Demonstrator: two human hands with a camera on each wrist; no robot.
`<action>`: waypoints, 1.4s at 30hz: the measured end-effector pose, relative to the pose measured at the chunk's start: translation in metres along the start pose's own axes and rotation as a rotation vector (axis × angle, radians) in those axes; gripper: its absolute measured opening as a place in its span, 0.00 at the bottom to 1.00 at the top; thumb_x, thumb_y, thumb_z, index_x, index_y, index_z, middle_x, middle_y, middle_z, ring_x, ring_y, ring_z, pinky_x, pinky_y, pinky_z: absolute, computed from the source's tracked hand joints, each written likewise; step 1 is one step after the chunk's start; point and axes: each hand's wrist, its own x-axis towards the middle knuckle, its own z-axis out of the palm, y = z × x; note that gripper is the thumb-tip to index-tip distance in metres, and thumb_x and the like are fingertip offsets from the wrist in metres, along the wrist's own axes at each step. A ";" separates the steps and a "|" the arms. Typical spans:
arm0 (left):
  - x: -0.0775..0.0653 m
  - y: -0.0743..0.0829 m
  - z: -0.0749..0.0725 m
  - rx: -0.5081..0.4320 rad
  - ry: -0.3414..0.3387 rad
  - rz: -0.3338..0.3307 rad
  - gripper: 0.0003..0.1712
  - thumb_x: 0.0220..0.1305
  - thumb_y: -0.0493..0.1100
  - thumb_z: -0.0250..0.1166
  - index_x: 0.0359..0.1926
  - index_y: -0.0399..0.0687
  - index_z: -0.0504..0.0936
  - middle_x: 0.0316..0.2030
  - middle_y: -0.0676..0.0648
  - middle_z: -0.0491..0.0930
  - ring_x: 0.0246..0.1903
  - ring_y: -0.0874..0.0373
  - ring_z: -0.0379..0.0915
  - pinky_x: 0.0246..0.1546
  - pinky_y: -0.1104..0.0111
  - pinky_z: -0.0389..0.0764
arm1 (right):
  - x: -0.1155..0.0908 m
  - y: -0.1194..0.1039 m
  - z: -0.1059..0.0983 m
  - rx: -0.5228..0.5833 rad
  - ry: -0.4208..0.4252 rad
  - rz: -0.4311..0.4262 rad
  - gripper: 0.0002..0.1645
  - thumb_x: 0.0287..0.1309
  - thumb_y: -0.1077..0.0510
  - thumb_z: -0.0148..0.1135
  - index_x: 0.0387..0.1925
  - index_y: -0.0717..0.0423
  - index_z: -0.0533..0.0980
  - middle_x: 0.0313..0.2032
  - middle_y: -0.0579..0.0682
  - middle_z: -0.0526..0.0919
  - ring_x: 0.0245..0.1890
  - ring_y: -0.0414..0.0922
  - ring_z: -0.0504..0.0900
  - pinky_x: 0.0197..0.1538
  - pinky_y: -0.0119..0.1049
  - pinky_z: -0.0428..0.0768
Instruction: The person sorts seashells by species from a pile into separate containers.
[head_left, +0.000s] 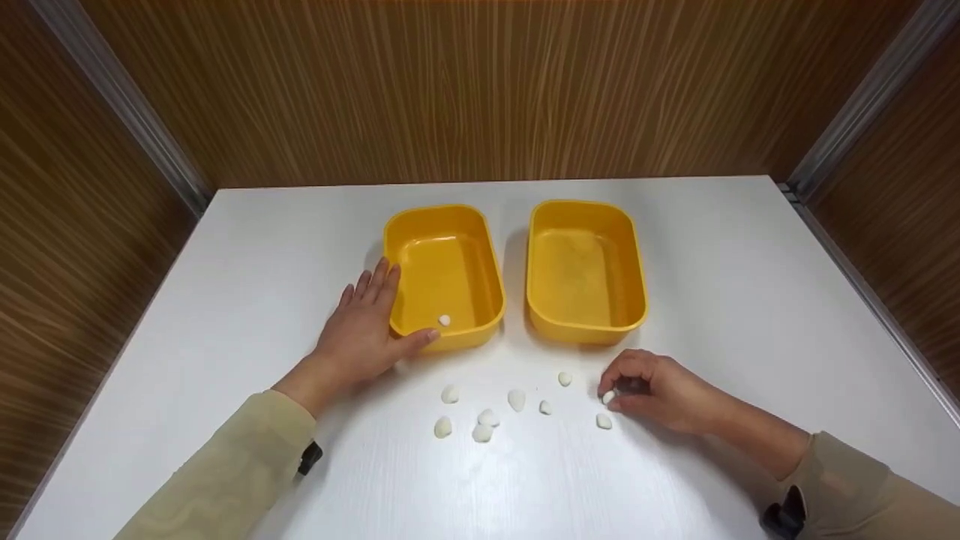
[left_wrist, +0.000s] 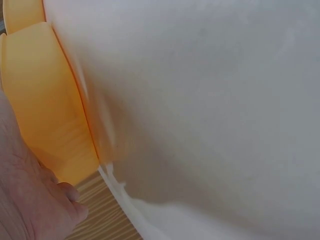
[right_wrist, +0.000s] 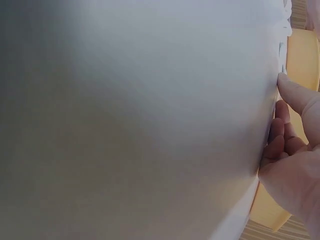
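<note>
My left hand [head_left: 362, 334] rests with straight fingers along the left side of the left yellow bin [head_left: 491, 300], its thumb over the near rim. One small white pebble [head_left: 444, 320] lies inside that bin. In front of the right yellow bin [head_left: 585, 334], my right hand [head_left: 664, 394] pinches a white pebble [head_left: 608, 397] between thumb and fingers, low over the table. Another pebble [head_left: 604, 421] lies just below that hand. The right wrist view shows the curled fingers [right_wrist: 278, 145] beside the table surface; the pebble is hidden there.
Several more white pebbles, among them a larger one [head_left: 517, 400] and a touching pair [head_left: 482, 433], lie scattered on the white table [head_left: 420, 487] in front of the bins. Wood-grain panels [head_left: 480, 90] enclose the back and sides.
</note>
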 end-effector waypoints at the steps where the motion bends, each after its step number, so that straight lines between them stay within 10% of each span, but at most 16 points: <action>1: 0.000 0.000 0.000 0.002 0.001 0.000 0.73 0.61 0.90 0.44 0.86 0.44 0.36 0.86 0.43 0.32 0.84 0.40 0.33 0.81 0.46 0.36 | 0.000 -0.001 0.000 -0.001 -0.003 0.003 0.10 0.63 0.62 0.76 0.43 0.48 0.85 0.41 0.44 0.86 0.41 0.45 0.80 0.46 0.27 0.77; 28: 0.001 0.002 -0.002 0.013 0.010 -0.005 0.73 0.61 0.90 0.44 0.86 0.42 0.38 0.85 0.42 0.33 0.83 0.39 0.34 0.82 0.47 0.37 | -0.001 -0.019 -0.024 -0.199 -0.050 -0.007 0.13 0.62 0.65 0.76 0.46 0.49 0.89 0.39 0.39 0.89 0.35 0.36 0.79 0.39 0.30 0.82; 42: 0.000 0.000 0.000 0.013 0.008 -0.004 0.72 0.62 0.89 0.45 0.86 0.43 0.37 0.86 0.42 0.33 0.83 0.39 0.34 0.81 0.46 0.37 | 0.044 -0.067 -0.044 -0.135 0.005 -0.075 0.13 0.63 0.63 0.76 0.48 0.48 0.88 0.38 0.37 0.87 0.35 0.40 0.81 0.39 0.30 0.82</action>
